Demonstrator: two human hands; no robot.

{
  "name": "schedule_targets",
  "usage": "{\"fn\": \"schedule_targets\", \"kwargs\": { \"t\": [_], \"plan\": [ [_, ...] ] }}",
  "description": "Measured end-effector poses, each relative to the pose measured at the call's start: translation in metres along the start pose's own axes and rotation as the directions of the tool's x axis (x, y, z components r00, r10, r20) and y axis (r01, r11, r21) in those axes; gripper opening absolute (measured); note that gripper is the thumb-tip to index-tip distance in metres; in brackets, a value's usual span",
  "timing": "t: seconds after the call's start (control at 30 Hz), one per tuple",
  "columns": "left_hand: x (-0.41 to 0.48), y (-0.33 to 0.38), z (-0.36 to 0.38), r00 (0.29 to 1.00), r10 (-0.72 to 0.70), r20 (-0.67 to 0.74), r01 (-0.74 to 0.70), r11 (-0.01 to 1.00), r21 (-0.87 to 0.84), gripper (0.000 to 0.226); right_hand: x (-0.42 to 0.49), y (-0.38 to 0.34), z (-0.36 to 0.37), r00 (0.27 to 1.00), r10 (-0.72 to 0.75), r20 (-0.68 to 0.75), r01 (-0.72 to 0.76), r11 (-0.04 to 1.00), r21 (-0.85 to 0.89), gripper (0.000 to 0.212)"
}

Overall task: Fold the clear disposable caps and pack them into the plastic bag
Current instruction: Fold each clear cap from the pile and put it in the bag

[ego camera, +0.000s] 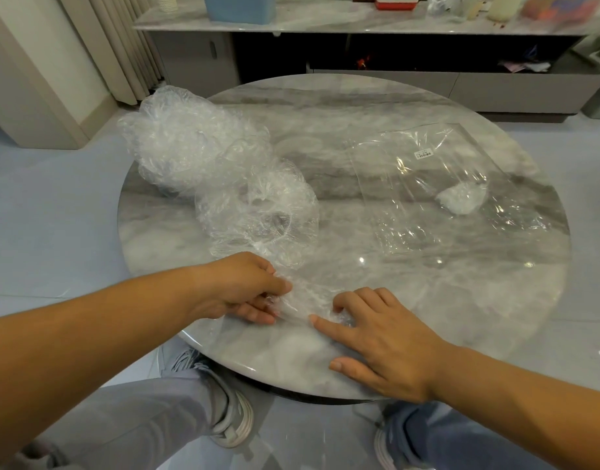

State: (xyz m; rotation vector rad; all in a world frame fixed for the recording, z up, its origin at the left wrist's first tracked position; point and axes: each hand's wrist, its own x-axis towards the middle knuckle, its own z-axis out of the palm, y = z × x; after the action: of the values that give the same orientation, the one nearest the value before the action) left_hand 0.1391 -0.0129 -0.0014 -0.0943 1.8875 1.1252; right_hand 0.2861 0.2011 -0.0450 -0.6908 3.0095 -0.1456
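Head view, one frame. Working cap [303,301] lies on the near edge of the round marble table [359,103], crumpled into a short band between the two hands. Its long axis runs roughly left to right, from one hand to the other.

Left hand [244,290]: thumb and fingertips pinch the left end of the cap, fingers curled on the film. Right hand [383,337]: spread, index laid out straight along the cap's near edge, other fingertips bearing down on its right end, thumb splayed on the table rim. It grips nothing; it pins.

Plastic bag [437,184] lies flat on the far right of the table, well apart from the cap, with one folded cap [461,198] already inside as a small white wad. Which edge of the bag is the mouth I cannot tell.

Unfolded pile [203,157] sits far left, its nearest cap just beyond the left hand.

Judgement: fold in progress, early in the task. Bag lies forward and right of the grip, so the right hand is nearer for the transfer.
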Motion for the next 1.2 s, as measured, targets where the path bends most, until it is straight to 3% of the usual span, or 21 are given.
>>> {"fn": "schedule_targets", "kwargs": {
  "t": [0.17,0.33,0.43,0.57,0.7,0.8,0.93,1.1,1.2],
  "plan": [
    [-0.002,0.005,-0.001,0.994,-0.036,0.103,0.053,0.983,-0.175,0.017,0.003,-0.001,0.002,1.0,0.008,-0.005,-0.008,1.0,-0.013,0.059],
    [-0.006,0.012,0.02,0.977,0.07,0.204,-0.014,0.964,-0.266,0.01,0.004,-0.002,0.002,1.0,-0.005,-0.028,0.005,1.0,-0.004,0.053],
    [-0.007,0.01,0.031,0.968,0.126,0.218,-0.085,0.978,-0.189,0.005,0.003,-0.002,0.001,0.999,-0.011,-0.038,0.011,1.0,0.013,0.049],
    [-0.004,0.005,0.04,0.97,0.127,0.206,-0.116,0.991,-0.067,0.018,-0.007,0.001,0.0,0.998,-0.055,-0.038,0.057,0.996,0.065,0.049],
    [-0.002,0.004,0.046,0.981,0.104,0.162,-0.105,0.994,-0.001,0.03,-0.015,0.012,-0.009,0.984,-0.042,-0.176,0.097,0.944,0.316,0.04],
    [-0.001,0.006,0.046,0.985,0.069,0.157,-0.066,0.997,-0.03,0.036,-0.005,0.02,-0.018,0.928,0.203,-0.314,-0.055,0.904,0.423,0.029],
    [0.0,0.007,0.041,0.982,0.045,0.185,-0.028,0.995,-0.092,0.041,0.02,0.031,-0.02,0.847,0.528,-0.068,-0.444,0.77,0.458,0.037],
    [0.002,0.006,0.035,0.97,0.022,0.242,0.006,0.993,-0.114,0.044,0.034,0.034,-0.023,0.726,0.68,0.101,-0.628,0.597,0.498,0.057],
    [0.001,0.007,0.031,0.955,0.011,0.297,0.024,0.993,-0.115,0.039,0.039,0.032,-0.023,0.678,0.705,0.206,-0.7,0.535,0.473,0.046]
  ]
}}
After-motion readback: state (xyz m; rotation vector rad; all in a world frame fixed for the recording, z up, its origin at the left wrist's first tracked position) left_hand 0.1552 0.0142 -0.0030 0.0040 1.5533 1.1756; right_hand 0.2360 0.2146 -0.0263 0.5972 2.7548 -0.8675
